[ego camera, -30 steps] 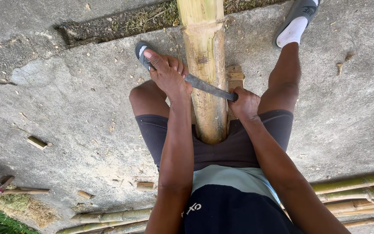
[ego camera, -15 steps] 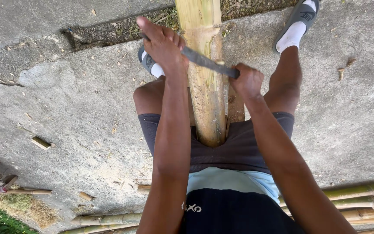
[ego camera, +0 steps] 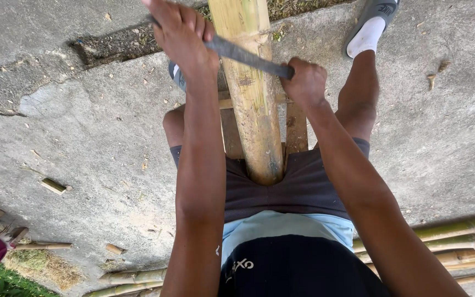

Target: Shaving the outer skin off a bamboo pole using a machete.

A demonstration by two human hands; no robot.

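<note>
Cracked concrete ground (ego camera: 83, 137) lies beneath. Between the knees a bamboo pole (ego camera: 251, 104) is braced; across it a dark blade (ego camera: 246, 55) is gripped by both closed hands — left (ego camera: 182, 36), right (ego camera: 303, 82). A slip could send the blade toward the thighs — nothing guards them.

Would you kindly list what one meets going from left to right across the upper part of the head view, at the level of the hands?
Cracked concrete ground → left hand → dark metal blade lying across the bamboo pole → right hand → foot in a white sock and grey slide sandal
</note>
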